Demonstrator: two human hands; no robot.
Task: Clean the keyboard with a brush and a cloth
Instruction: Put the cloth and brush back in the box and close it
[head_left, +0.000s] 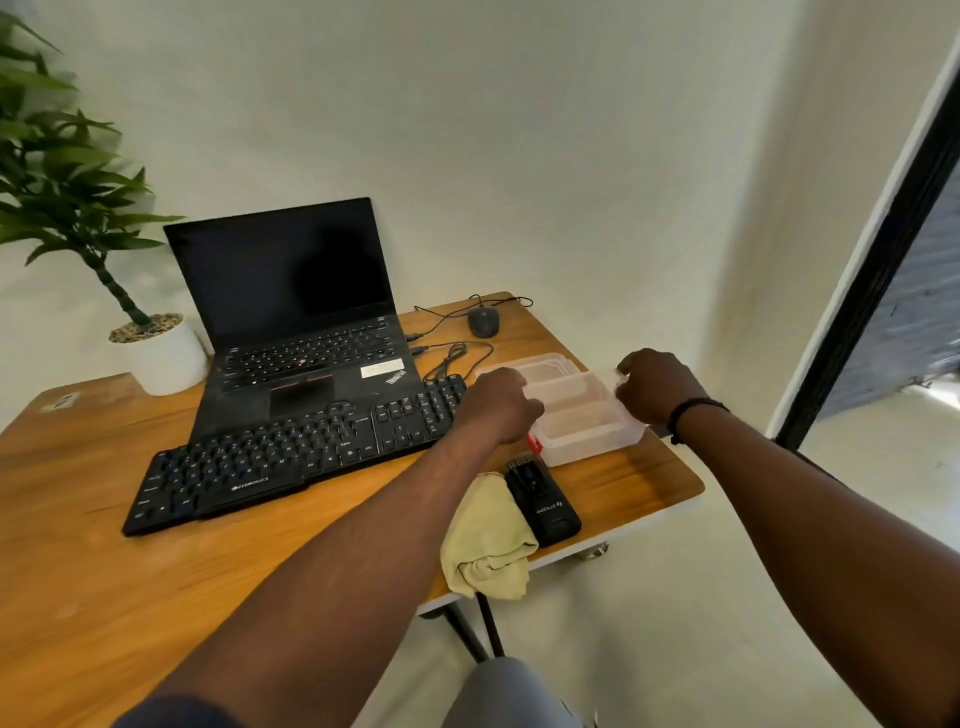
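Note:
A black keyboard (291, 457) lies slanted on the wooden table (104, 545), in front of an open laptop (296, 322). A yellow-green cloth (485, 540) is bunched at the table's near edge. Beside it lies a black brush-like tool (543, 501) with bristles at its far end. My left hand (496, 410) grips the left end of a clear plastic box (584, 421). My right hand (657, 384) grips the box's right end, fingers curled over its rim. A red clip shows at the box's near left corner.
The box's clear lid (540, 366) lies just behind it. A black mouse (483, 320) with its cable sits at the far right corner. A potted plant (161, 353) stands at the far left. The table's right edge drops to the floor close to the box.

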